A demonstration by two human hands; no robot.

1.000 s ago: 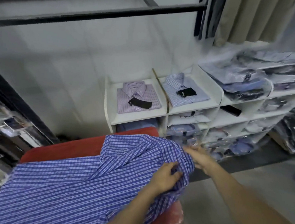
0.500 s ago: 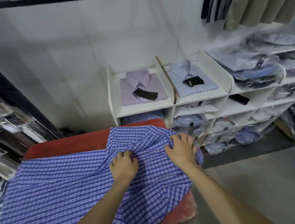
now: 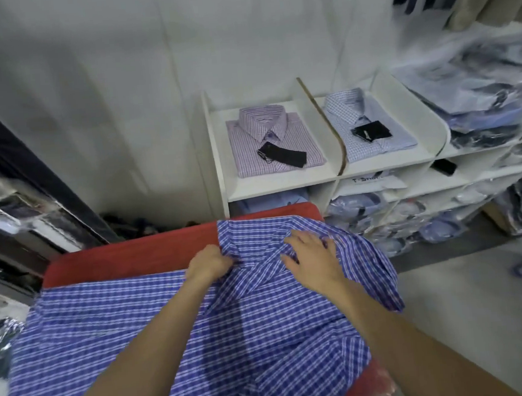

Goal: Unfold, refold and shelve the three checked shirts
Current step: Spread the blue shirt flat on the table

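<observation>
The blue checked shirt [image 3: 170,330] is pinched near its collar by the left hand [image 3: 208,263]; the right hand [image 3: 313,261] is laid spread upon it. The red desk [image 3: 127,258] is mostly covered. Two folded shirts [image 3: 275,142] are seen shelved; bagged stock [image 3: 476,93] is blurred.

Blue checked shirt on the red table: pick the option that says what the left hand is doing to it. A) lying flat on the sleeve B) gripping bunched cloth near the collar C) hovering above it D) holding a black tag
B: the left hand has its fingers curled into bunched cloth of the blue checked shirt beside the collar, while the right hand rests spread on the cloth.
</observation>
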